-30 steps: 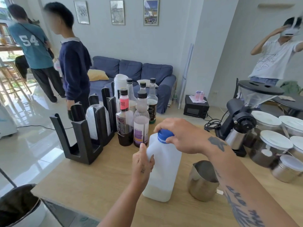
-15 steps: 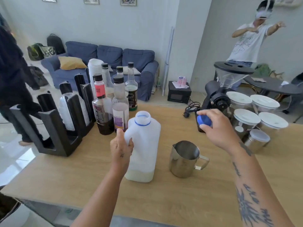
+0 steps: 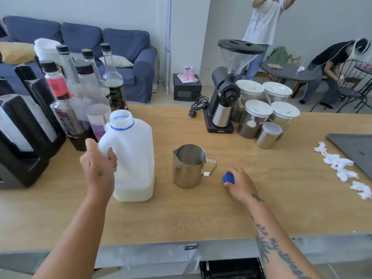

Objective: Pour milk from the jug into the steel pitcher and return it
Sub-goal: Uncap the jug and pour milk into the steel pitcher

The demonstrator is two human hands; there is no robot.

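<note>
the uncapped milk jug (image 3: 130,158) is gripped upright on the wooden counter (image 3: 271,198) by the left hand (image 3: 98,168), beside the steel pitcher (image 3: 189,166); the blue cap (image 3: 228,177) is pinched by the right hand (image 3: 240,184).

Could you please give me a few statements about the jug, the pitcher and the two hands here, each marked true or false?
1. The milk jug stands upright on the table with its cap off. True.
2. The blue cap lies inside the steel pitcher. False: the right hand holds it, to the right of the pitcher.
3. The left hand grips the jug at its handle side. True.
4. The pitcher is full of milk. False: its inside looks empty.
5. The jug holds only a low layer of milk at the bottom. True.
</note>
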